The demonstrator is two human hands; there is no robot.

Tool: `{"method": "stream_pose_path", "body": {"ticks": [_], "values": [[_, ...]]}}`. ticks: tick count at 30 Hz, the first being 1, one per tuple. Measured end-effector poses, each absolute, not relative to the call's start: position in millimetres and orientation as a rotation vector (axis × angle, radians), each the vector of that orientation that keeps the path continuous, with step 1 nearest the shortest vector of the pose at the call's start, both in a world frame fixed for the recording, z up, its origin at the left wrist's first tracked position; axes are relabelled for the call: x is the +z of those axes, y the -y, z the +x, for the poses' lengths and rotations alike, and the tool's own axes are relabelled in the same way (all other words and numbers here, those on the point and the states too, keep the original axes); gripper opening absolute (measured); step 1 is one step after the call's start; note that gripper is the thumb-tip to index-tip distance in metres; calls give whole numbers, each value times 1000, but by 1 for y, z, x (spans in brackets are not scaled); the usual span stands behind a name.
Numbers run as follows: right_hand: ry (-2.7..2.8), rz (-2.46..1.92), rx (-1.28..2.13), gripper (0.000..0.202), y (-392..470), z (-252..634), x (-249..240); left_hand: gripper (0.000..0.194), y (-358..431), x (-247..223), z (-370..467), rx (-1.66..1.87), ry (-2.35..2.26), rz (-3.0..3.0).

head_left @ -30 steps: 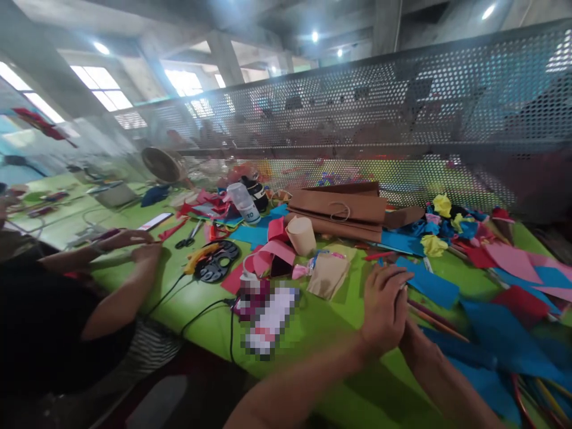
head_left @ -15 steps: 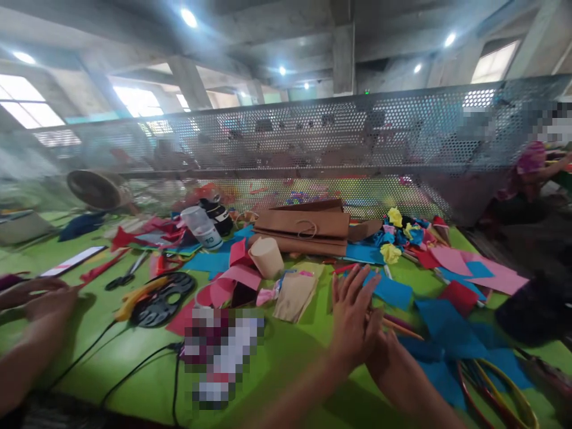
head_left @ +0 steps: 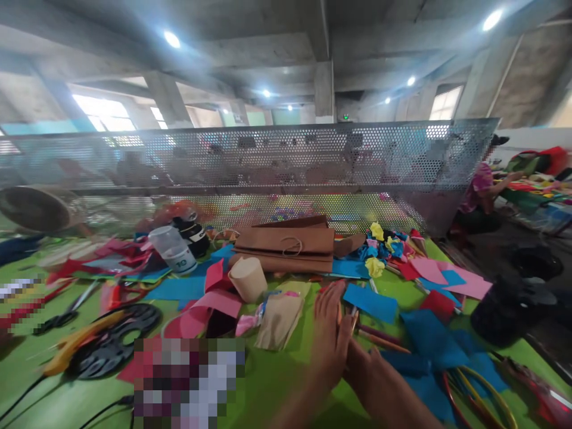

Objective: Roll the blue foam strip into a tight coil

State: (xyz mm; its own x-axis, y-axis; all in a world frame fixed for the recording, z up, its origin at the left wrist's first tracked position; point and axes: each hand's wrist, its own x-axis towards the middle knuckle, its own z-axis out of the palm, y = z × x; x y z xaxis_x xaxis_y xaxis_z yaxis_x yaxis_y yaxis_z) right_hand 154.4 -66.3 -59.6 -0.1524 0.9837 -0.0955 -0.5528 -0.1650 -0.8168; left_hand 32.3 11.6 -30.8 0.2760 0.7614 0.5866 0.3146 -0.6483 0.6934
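My left hand and my right hand are pressed palm to palm above the green table, fingers pointing forward. Something thin seems to show between them, too hidden to name. Just beyond the fingertips on the right lies a blue piece of sheet. Thin sticks rest to the right of the right hand. On the left side, nearest to my left hand, is a wrinkled beige piece. A wide beige roll stands behind it.
A folded brown bundle and a clear plastic cup stand toward a perforated metal screen. A corded yellow tool rests on a black disc. Yellow and red loops lie right. Another person sits beyond.
The view has swung to the right and tilted up, so table items sit further left. My hands have come more squarely together. Another person's arms at the left have nearly left the view.
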Motion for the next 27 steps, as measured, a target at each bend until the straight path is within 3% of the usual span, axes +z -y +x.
{"method": "stream_pose_path", "body": {"ticks": [3,9,13,22,27], "values": [[269,-555,1808,43,63,161,-63,47,-6,-39,34,1295,-924,1877],[762,-577,1637,43,54,173,-67,22,-15,-36,32,1211,-912,1657],[918,-639,1578,40,53,176,-61,23,-19,-27,27,1203,-863,1657],[788,-649,1703,74,62,180,-49,23,-22,-18,23,1155,-768,1752],[789,-756,1666,59,64,184,-47,24,-23,-15,23,1138,-784,1764]]}}
